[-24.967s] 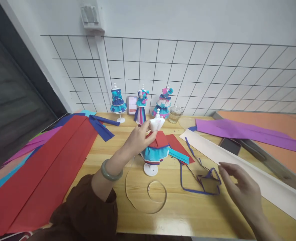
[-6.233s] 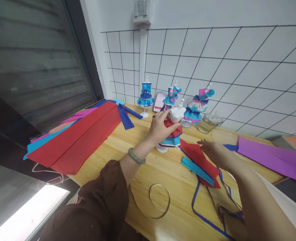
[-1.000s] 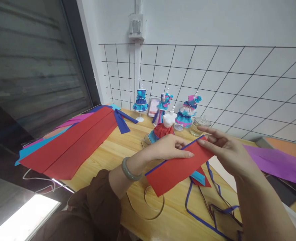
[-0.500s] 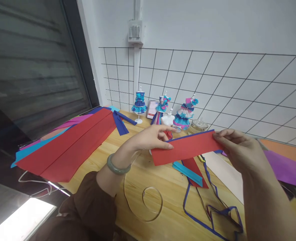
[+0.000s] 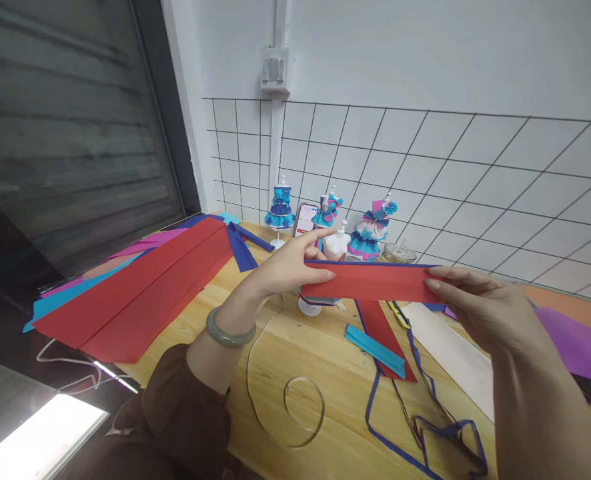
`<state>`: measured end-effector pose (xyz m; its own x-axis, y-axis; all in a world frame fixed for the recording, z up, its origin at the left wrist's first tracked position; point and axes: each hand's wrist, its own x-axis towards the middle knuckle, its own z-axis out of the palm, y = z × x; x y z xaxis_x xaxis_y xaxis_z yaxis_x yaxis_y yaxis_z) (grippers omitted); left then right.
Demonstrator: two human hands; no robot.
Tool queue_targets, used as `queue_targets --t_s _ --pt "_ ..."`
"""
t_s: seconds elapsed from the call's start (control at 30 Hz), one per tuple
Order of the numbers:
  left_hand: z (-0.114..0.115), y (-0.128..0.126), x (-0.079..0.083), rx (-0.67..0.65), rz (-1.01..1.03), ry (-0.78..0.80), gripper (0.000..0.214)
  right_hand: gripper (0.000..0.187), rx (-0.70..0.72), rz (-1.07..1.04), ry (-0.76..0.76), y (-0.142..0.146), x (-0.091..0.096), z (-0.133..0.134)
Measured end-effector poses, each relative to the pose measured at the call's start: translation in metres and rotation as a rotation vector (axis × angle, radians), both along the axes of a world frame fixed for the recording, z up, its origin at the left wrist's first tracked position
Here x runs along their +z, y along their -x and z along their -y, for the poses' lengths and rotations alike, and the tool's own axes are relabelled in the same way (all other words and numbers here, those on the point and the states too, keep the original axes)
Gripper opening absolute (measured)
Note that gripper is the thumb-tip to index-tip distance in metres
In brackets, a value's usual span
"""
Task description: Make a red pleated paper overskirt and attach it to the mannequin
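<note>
A strip of red crepe-like paper [image 5: 375, 283] with a dark blue upper edge is stretched nearly level above the table. My left hand [image 5: 295, 263] pinches its left end, thumb in front, the index finger raised clear of it. The right end is pinched between thumb and fingers of my right hand [image 5: 475, 293]. Just behind the strip stands a small white dress-form [image 5: 336, 245], its middle covered and its round base showing below. On the table under the strip lie another red piece [image 5: 380, 327] and a folded light-blue piece [image 5: 375, 350].
Long red sheets [image 5: 140, 287] lie stacked over coloured ones on the left. Dressed mini forms [image 5: 279, 207] and a phone [image 5: 305, 219] stand at the back. A yellow cutter [image 5: 399, 315], blue trimmings [image 5: 400, 450], a coiled thin band [image 5: 320, 407] and a pale sheet [image 5: 450, 350] lie around.
The red strip has turned from a right-rising tilt to nearly level, its left end lifted in front of the dress-form. My left hand has moved slightly up and left.
</note>
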<state>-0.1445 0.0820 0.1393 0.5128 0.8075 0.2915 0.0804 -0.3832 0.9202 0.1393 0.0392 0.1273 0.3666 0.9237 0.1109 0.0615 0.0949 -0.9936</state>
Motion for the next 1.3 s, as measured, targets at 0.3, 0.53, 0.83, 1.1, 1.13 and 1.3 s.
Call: queue_targets --t_s 0.3,0.53,0.83,1.1,1.13,1.3 --pt "-0.004 0.001 -0.001 0.161 0.135 -0.01 0.08 0.046 -0.045 0.063 -0.106 -0.005 -0.004 -0.004" --pt "-0.009 -0.003 -0.002 0.094 0.3 0.017 0.076 0.045 -0.13 0.084 -0.12 -0.002 -0.001 -0.003" --pt "-0.009 -0.006 -0.003 0.256 0.253 -0.227 0.027 0.039 -0.171 0.31 -0.063 0.004 0.005 0.002" --pt "-0.011 -0.005 -0.005 0.217 0.233 -0.306 0.022 0.04 -0.26 0.432 -0.014 0.008 0.007 0.005" --pt "-0.011 -0.004 -0.005 0.211 0.232 -0.293 0.022 0.04 -0.267 0.442 -0.017 0.009 0.008 0.006" --pt "-0.013 -0.005 -0.007 0.223 0.212 -0.242 0.03 0.039 -0.28 0.482 -0.035 0.013 0.011 0.009"
